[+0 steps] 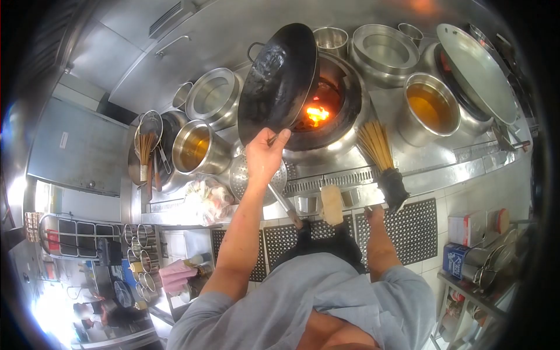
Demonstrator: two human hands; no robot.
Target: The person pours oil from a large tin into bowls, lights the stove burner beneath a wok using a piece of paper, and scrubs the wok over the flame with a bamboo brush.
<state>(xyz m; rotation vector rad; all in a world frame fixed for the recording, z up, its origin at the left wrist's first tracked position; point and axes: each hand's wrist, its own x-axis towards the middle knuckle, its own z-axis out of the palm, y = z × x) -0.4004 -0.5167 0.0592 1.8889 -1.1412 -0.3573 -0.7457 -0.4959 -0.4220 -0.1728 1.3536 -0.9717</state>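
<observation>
My left hand (265,154) is closed on the near edge of a large black wok (277,79), apparently at its small handle. The wok is tilted up on its side to the left of a burner (344,116), where orange flames (317,114) show. A perforated skimmer (239,178) lies under my left forearm, its handle pointing toward me. At the counter's front edge, my right hand (374,212) is low with its fingers curled; what they hold, if anything, I cannot make out. Close to it lies a bamboo wok brush (376,143) with a black-wrapped end.
Metal pots of amber liquid stand on the left (195,149) and right (429,111). Another wok (478,73) leans at the far right. A plastic bag (208,198) and a pale block-like item (332,204) are at the front edge. Black rubber mats (408,230) cover the floor.
</observation>
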